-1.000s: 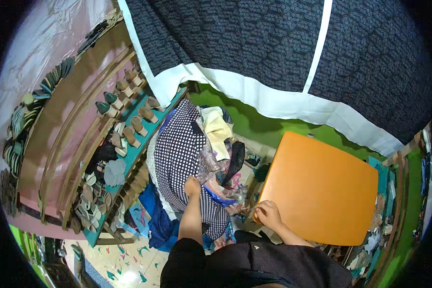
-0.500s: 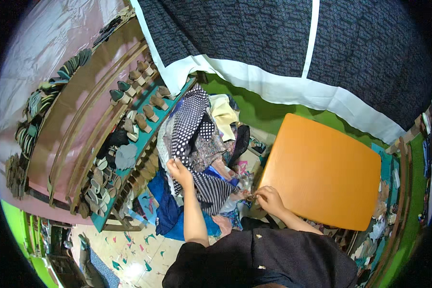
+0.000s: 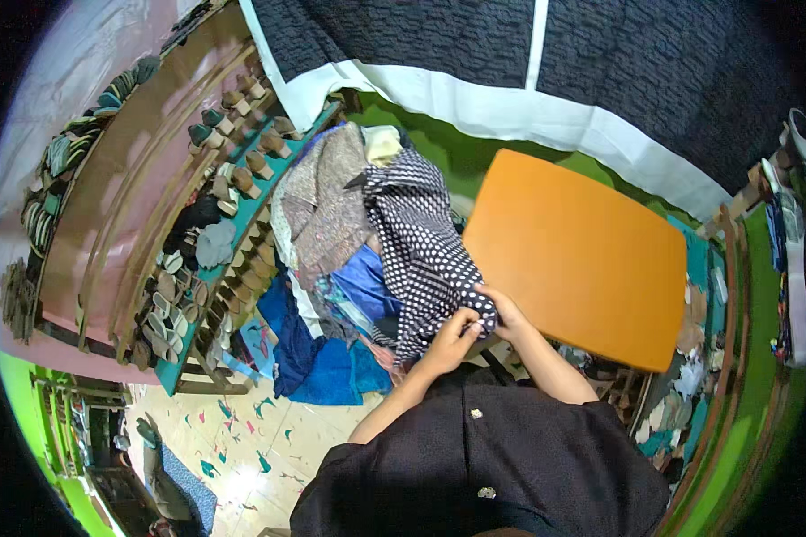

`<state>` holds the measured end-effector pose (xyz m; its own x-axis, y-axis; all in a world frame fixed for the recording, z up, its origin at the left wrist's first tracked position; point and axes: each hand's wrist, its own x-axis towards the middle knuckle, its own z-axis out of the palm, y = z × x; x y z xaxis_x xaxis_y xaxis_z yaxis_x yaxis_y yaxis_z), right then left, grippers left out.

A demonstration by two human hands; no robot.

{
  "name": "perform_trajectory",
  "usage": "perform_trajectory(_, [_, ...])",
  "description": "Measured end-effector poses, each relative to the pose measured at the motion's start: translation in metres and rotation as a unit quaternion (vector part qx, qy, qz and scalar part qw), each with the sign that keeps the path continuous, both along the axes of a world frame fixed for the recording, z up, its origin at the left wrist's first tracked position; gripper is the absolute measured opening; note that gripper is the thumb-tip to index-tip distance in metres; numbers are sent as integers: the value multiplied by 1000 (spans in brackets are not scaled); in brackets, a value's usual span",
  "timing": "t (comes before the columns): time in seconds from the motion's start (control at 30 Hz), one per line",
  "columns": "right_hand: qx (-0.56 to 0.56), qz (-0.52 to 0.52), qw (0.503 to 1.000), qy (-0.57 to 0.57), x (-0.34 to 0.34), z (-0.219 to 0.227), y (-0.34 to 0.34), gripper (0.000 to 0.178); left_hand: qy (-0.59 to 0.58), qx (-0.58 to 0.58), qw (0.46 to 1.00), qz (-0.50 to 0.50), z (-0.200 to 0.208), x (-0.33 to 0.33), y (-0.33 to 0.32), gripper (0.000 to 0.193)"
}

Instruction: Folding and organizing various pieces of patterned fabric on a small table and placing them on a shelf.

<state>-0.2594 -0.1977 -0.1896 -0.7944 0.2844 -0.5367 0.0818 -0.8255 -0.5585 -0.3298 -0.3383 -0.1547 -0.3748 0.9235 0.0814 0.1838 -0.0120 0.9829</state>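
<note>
A black cloth with white dots [image 3: 418,237] stretches from the heap toward my body. My left hand [image 3: 452,345] is closed on its near edge, thumb and fingers pinched together. Close on the right, my right hand [image 3: 508,315] also grips this dotted cloth, its fingers partly hidden by the fabric. Under and beside the cloth lies a heap of fabrics: a grey-brown patterned cloth [image 3: 327,201], a bright blue cloth [image 3: 364,282] and a cream cloth [image 3: 382,146]. Teal-blue fabric [image 3: 331,376] spreads on the floor at the heap's near side.
An orange table [image 3: 578,259] stands to the right of my hands. On the left, a teal rack [image 3: 242,210] bears several shoe forms and shoe parts. Dark curtains with a white border [image 3: 475,112] hang at the back. Coloured scraps [image 3: 226,410] dot the tiled floor [image 3: 313,438].
The dotted cloth has come across the heap to the right and toward me. My left hand has moved right beside my right hand, which now also holds the cloth.
</note>
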Motion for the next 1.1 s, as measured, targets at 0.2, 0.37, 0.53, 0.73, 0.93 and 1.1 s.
perform_trajectory(0.2, [389, 52, 917, -68, 54, 6, -16, 43, -78, -41, 982, -167, -17, 45, -13, 15])
perform_trajectory(0.37, [458, 75, 882, -81, 84, 24, -21, 36, 9, -14, 986, -168, -6, 42, -14, 19])
perform_trajectory(0.53, [446, 61, 889, -88, 115, 54, -23, 28, -41, 25, 998, -50, 3, 34, -26, 38])
perform_trajectory(0.73, [485, -66, 870, -59, 151, 90, -21, 21, 178, -12, 973, -144, -6, 31, -25, 91])
perform_trajectory(0.93, [502, -165, 838, 134, 164, 124, -15, 12, 308, -215, 909, -179, -52, 51, -13, 112])
perform_trajectory(1.1, [482, -220, 820, 216, 178, 153, -22, 11, 303, -178, 923, -160, -80, 49, -8, 75])
